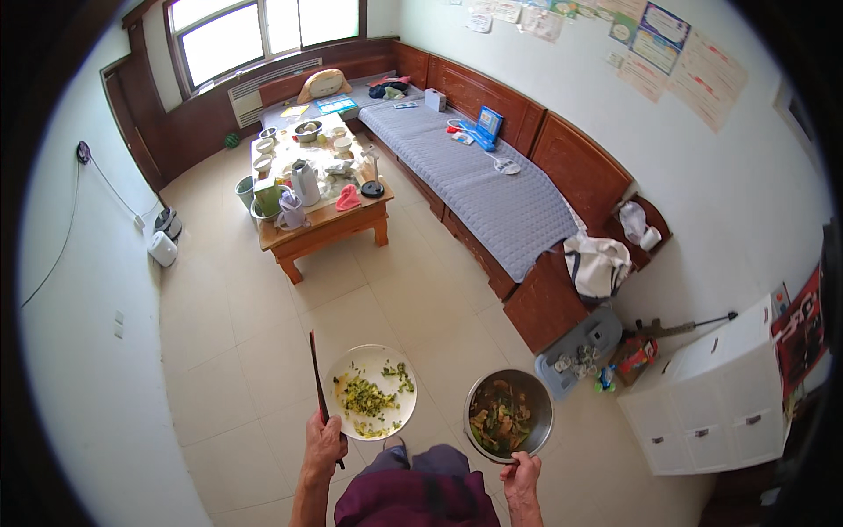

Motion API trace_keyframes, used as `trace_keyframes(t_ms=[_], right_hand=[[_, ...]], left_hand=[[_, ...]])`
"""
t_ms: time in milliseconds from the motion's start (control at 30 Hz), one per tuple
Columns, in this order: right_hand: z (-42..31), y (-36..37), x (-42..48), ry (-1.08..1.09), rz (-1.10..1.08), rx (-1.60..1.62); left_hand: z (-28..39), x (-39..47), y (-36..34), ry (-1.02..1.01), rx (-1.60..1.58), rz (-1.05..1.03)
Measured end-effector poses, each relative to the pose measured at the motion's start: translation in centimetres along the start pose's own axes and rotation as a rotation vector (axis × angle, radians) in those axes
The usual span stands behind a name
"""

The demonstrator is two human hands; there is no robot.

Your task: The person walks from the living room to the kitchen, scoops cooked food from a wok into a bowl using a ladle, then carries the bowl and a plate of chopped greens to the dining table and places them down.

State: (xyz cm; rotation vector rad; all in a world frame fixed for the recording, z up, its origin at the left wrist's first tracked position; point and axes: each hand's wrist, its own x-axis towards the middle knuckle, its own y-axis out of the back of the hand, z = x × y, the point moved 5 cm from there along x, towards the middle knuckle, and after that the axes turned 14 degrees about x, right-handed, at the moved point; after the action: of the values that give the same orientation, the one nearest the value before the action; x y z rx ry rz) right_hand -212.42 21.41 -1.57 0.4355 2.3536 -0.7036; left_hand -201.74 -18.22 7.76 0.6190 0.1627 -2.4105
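Observation:
In my left hand (323, 443) are a bundle of dark red chopsticks (317, 372) and the near left edge of a white plate (403, 415). Chopped green and yellow food (365, 397) is scattered over the plate. My right hand (522, 474) grips the near rim of a stainless steel bowl (544, 403), thumb on top. Inside the bowl lies a cooked dish (502, 418) of brown pieces and green vegetables. Plate and bowl are held apart at about waist height, above the tiled floor. The fingers under each rim are partly hidden.
Ahead stands a low wooden table (329, 221) crowded with bowls, a white thermos jug (305, 183) and a pink cloth (348, 197). A long wooden bench (461, 165) with a grey quilted cover lines the right wall. White drawers (711, 408) and a grey-blue plastic bin lid (596, 332) are at right.

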Motion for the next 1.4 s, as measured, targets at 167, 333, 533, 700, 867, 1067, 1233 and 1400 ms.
trace_keyframes(t_ms=[167,333,533,700,867,1067,1233,1400], right_hand=[[-4.4,-8.9,7.4,0.027,0.004,0.002],[-7.5,-17.8,16.3,0.014,0.008,-0.026],[-11.3,-29.0,26.8,-0.051,-0.114,-0.091],[-14.2,-37.9,33.8,-0.07,-0.179,-0.116],[-15.2,-44.9,40.9,-0.074,-0.197,-0.122],[-15.8,-52.7,49.6,-0.098,-0.176,-0.151],[-17.2,-59.6,53.9,-0.099,-0.073,-0.204],[-18.5,-69.3,58.1,-0.07,-0.097,-0.223]], left_hand=[[7.0,10.0,-4.6,0.023,0.02,-0.012],[11.2,20.1,-8.7,-0.003,-0.005,0.027],[17.5,28.9,-12.5,0.031,-0.026,0.142],[21.2,35.7,-13.5,0.041,-0.102,0.237],[25.4,43.5,-15.1,0.047,-0.115,0.282],[29.8,54.4,-17.0,0.024,-0.136,0.308],[35.2,62.7,-17.8,0.043,-0.18,0.304],[38.8,69.5,-17.5,-0.006,-0.203,0.333]])
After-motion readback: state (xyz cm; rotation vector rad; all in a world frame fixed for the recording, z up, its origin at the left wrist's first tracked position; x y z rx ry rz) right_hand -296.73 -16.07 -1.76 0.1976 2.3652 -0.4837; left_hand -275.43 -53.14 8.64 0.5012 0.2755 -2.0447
